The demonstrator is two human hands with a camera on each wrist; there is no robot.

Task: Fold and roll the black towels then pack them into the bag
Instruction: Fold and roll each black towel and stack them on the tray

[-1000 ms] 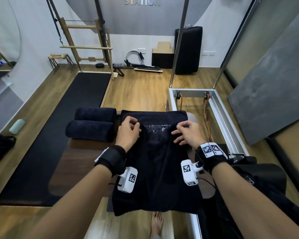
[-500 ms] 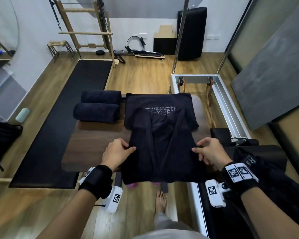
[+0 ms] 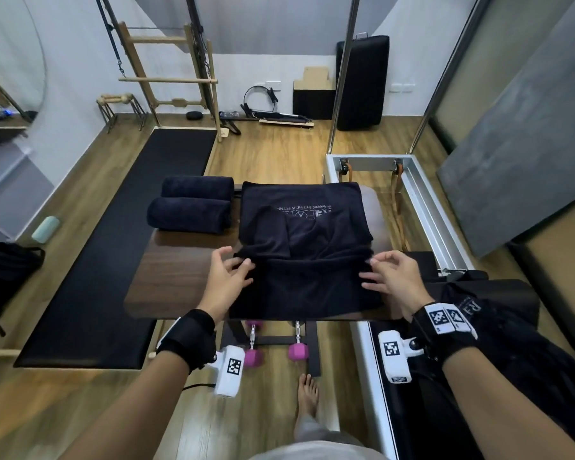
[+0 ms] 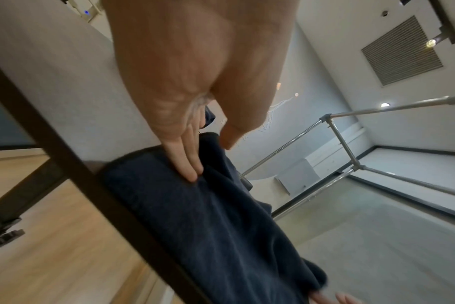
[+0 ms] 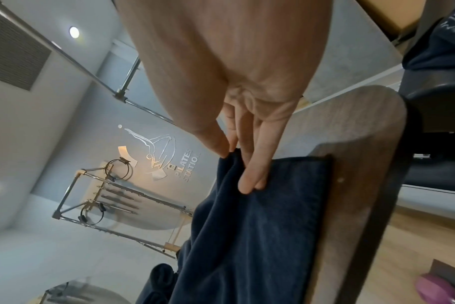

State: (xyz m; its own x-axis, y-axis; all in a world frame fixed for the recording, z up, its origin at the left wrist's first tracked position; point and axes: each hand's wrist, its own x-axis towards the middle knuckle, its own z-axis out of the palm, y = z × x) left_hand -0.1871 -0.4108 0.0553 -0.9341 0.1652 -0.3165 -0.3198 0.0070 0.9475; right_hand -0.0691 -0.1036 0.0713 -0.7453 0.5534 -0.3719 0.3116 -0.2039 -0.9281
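Observation:
A black towel with white lettering lies on the wooden table, its near part doubled over onto its middle. My left hand is at the left end of that fold. In the left wrist view its straight fingers rest flat on the towel, with the thumb held apart. At the fold's right end, my right hand pinches the towel's corner between thumb and forefinger, as the right wrist view shows. Two rolled black towels lie side by side at the table's far left.
A black bag sits on the floor at far left beside a long black mat. Dark cloth with white lettering is heaped on the metal-framed bed to the right. Pink dumbbells and my bare foot are below the table's near edge.
My hands came back from the towel's far part, lifted its hanging near end and laid it over the middle. The left hand's grip has loosened.

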